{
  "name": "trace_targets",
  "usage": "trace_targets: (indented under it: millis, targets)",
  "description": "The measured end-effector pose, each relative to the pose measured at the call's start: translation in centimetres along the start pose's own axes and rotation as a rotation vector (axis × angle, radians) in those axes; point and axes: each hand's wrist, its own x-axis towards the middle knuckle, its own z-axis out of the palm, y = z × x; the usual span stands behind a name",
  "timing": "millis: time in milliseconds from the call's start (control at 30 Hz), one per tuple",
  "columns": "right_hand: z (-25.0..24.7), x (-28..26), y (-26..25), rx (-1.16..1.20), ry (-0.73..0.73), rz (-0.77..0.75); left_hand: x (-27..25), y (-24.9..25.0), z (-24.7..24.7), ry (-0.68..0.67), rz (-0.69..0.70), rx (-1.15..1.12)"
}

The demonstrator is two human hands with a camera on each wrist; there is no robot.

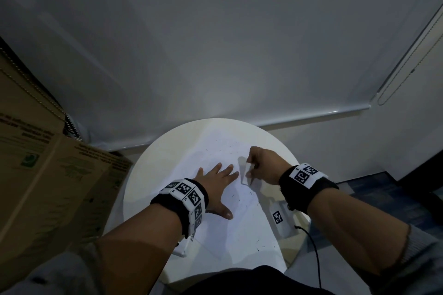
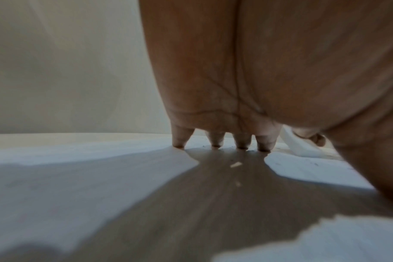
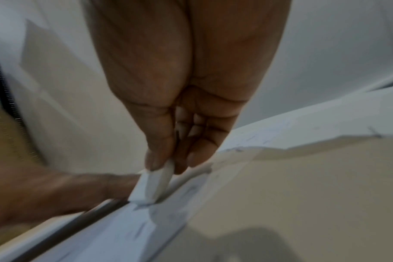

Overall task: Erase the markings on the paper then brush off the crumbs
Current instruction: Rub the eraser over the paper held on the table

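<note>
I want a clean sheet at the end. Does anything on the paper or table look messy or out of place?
Yes: dark eraser crumbs lie scattered over the paper, near its far edge and beside the right hand, which pinches the eraser. The left hand presses the sheet flat. No tear or crease shows.

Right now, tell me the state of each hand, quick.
Left hand: open, fingers spread flat, pressing on the paper.
Right hand: closed, pinching the white eraser against the paper.

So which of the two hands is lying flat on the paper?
The left hand, fingers spread and straight, pressing the paper down. The right hand is curled instead, pinching the white eraser against the sheet.
</note>
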Motion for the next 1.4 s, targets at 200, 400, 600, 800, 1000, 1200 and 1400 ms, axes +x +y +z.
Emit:
trace_targets:
  millis: [200,400,600,800,1000,1200,1400]
  targets:
    - [0.3,-1.1,0.2,-0.003,-0.18,-0.071,0.1,-0.1,0.1,0.006,0.003,-0.001]
    - [0.2,-1.5,0.7,0.034,-0.173,-0.048,0.2,-0.1,0.1,0.006,-0.002,-0.004]
    - [-0.3,-1.3,1.3,0.022,-0.03,0.001,0.2,-0.1,0.1,-0.005,-0.002,0.004]
    - [0.0,-1.8,1.0,0.075,-0.18,-0.026,0.2,-0.2,0.1,-0.002,-0.001,0.008]
    - [0.0,-2.1,0.8,0.07,-0.217,-0.039,0.2,-0.2,0.2,-0.003,0.001,-0.001]
    - [-0.4,-1.7,1.3,0.099,-0.084,0.004,0.0,-0.1,0.0,-0.005,-0.001,-0.003]
    - [-0.3,-1.4,0.7,0.12,-0.144,-0.023,0.0,0.0,0.2,0.009,-0.007,-0.001]
